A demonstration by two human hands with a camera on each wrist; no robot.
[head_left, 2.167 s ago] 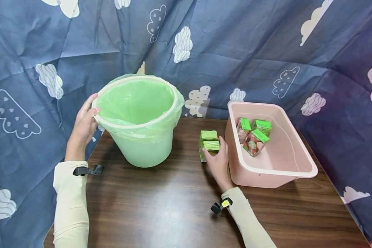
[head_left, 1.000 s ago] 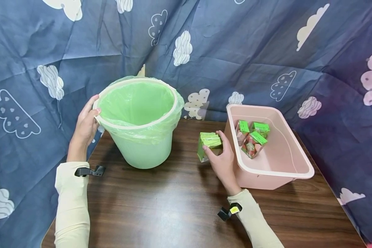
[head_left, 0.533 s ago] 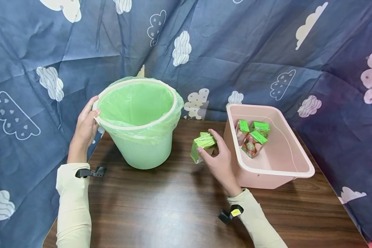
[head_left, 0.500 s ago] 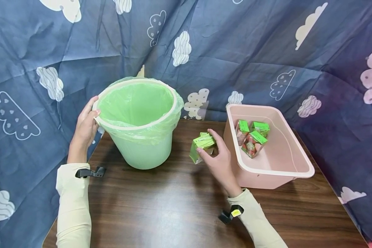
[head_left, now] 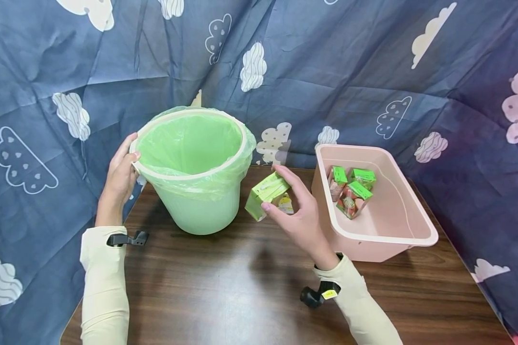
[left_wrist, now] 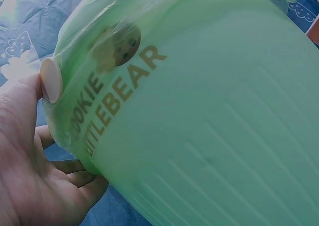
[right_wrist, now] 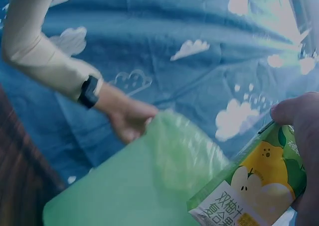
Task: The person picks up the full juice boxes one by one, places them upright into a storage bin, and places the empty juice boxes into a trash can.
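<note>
My left hand [head_left: 118, 177] grips the white rim of a pale green trash bin [head_left: 198, 211], with the thumb over the edge. A thin green bag [head_left: 190, 143] lines the bin and hangs over its outside. My right hand [head_left: 302, 211] holds a green juice carton [head_left: 265, 196] between thumb and fingers, tilted and raised over the table, just right of the bin. Yellow fruit and printed characters show on this carton's face in the right wrist view. A second carton [head_left: 286, 205] is mostly hidden behind my right hand.
A pink tub [head_left: 384, 244] stands at the right, holding 3 cartons [head_left: 349, 201] with green tops. The dark wooden table [head_left: 207, 287] meets a blue cloud-print cloth [head_left: 319, 72] behind and at both sides.
My right hand has lifted one green juice carton from beside the other and carried it left toward the bin, tilting it. My left hand stays on the rim.
</note>
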